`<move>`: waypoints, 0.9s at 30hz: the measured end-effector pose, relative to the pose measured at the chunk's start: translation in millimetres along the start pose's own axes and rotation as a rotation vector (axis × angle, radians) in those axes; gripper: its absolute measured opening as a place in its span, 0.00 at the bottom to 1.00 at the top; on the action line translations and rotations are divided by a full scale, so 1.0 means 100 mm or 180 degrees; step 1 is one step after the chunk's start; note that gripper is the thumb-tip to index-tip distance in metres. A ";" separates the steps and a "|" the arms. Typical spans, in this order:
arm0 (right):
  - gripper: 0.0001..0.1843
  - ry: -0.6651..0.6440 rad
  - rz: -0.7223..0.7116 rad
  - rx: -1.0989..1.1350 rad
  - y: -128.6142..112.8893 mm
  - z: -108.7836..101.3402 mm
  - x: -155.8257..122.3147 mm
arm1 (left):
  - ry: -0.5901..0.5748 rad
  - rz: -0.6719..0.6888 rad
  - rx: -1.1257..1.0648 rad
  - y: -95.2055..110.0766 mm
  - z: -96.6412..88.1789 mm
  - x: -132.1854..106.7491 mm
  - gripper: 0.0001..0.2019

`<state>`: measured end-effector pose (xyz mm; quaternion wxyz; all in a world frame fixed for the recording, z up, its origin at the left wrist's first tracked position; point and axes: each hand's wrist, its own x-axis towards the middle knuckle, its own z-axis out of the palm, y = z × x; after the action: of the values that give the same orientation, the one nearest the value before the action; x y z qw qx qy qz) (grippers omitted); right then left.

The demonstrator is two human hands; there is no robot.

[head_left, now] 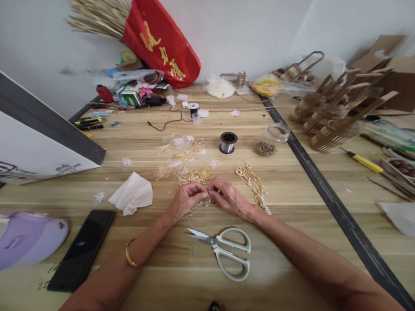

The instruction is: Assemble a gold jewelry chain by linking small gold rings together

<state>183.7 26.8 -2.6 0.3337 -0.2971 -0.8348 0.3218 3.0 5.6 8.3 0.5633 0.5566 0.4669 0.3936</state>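
Note:
My left hand (189, 199) and my right hand (227, 195) meet fingertip to fingertip over the wooden table. Both are closed in a pinch. A thin silvery chain (197, 209) hangs from between them down to the tabletop, its upper end hidden by my fingers. Just beyond my hands lies a spread of small gold and silver beads (194, 175). To the right of my right hand rests a bundle of gold and silver chains (254, 185) with rings at their ends. White-handled scissors (224, 248) lie partly open, nearer to me.
A spool of clear line (227, 142) and a jar of coloured beads (267, 148) stand farther back. At left are a white tissue (133, 194), a black phone (81, 251) and a purple object (25, 241). Small wooden baskets (328, 119) crowd the right, near a yellow-handled tool (365, 161).

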 end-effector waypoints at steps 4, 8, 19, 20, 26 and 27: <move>0.04 -0.0048 0.0013 0.0015 0.00 0.00 0.00 | 0.0038 -0.0014 0.0016 0.01 -0.01 -0.01 0.12; 0.03 -0.0088 0.0066 0.0042 0.00 0.01 -0.01 | 0.0124 -0.0088 0.0033 0.02 0.00 -0.01 0.11; 0.04 -0.0229 0.0102 0.0058 0.03 0.03 -0.01 | 0.0161 -0.0170 -0.0221 -0.06 -0.03 0.02 0.09; 0.04 -0.0237 0.0091 0.0037 0.02 0.03 -0.01 | 0.0155 -0.0171 -0.0250 -0.06 -0.03 0.02 0.09; 0.05 -0.0251 -0.0183 -0.0408 0.02 0.04 -0.02 | 0.0215 -0.0162 -0.0377 -0.11 -0.04 0.02 0.09; 0.05 -0.0249 -0.0267 -0.0575 0.02 0.04 -0.03 | 0.0234 -0.0172 -0.0411 -0.11 -0.04 0.03 0.09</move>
<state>182.9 25.0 -7.5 0.2859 -0.2779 -0.8845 0.2423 -0.7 8.5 -2.9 0.5909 0.4914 0.4758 0.4277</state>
